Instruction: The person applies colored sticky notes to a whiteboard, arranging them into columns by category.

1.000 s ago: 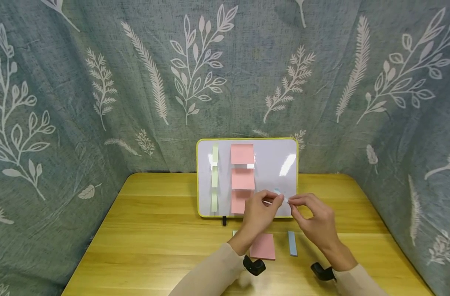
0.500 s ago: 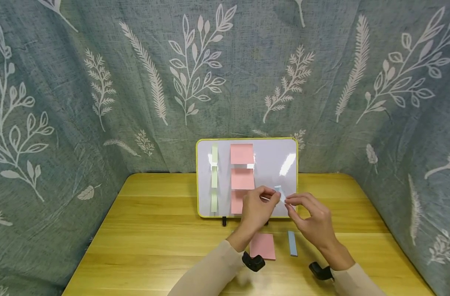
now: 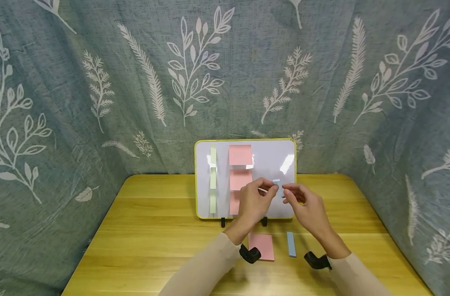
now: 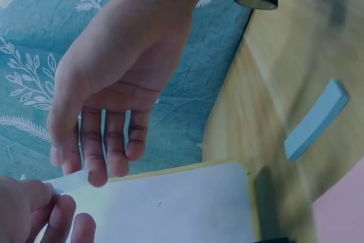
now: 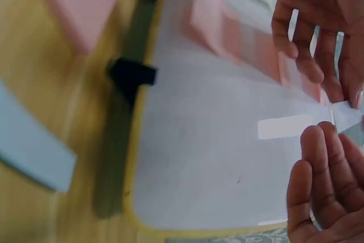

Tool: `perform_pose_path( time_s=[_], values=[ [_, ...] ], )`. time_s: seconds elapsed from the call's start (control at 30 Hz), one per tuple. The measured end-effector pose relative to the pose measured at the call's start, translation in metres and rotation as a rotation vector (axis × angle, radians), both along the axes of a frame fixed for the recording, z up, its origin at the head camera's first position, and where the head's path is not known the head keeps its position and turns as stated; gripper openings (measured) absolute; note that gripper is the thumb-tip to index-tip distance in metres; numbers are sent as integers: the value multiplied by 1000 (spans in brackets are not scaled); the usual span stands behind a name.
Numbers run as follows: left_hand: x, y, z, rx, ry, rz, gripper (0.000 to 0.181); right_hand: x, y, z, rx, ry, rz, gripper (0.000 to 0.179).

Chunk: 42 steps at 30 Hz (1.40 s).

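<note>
A thin pale blue sticky strip (image 3: 277,181) is pinched between the thumb and index finger of my left hand (image 3: 253,202), in front of the right part of a whiteboard (image 3: 267,160). My right hand (image 3: 309,210) is just right of the strip, its fingers loosely bent and close to the strip's edge. In the left wrist view the strip (image 4: 73,180) reaches from the left fingertips across to the right fingers. I see no firm grip by the right hand; whether it touches the strip is unclear.
Green strips (image 3: 213,178) and pink sticky notes (image 3: 240,155) hang in two columns on the board. A pink pad (image 3: 263,246) and a blue strip pad (image 3: 291,244) lie on the wooden table (image 3: 154,230). Black feet (image 3: 223,222) support the board.
Both hands have risen slightly with the blue strip, which now stands more upright. The right fingertips, earlier pinching its lower end, have shifted up and now look loosened beside its edge.
</note>
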State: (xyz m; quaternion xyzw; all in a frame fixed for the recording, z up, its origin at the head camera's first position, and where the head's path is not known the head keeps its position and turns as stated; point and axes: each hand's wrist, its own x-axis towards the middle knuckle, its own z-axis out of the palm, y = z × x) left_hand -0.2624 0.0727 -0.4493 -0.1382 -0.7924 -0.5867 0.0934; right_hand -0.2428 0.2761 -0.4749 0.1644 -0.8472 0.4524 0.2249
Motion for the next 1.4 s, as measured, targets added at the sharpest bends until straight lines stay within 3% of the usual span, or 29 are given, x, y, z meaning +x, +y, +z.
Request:
perform_pose_path(
  time_s=[0.27, 0.63, 1.1, 1.4],
  values=[
    [-14, -1, 15, -20, 65, 12, 15, -12, -10, 13, -162, -169, 31, 32],
    [-29, -6, 31, -63, 106, 27, 15, -33, -18, 23, -304, -212, 32, 36],
    [-69, -28, 66, -151, 366, 99, 11, -64, -16, 32, -468, -282, -13, 46],
    [-91, -34, 77, -303, 445, 141, 16, -78, -20, 39, -544, -381, -32, 49]
  ],
)
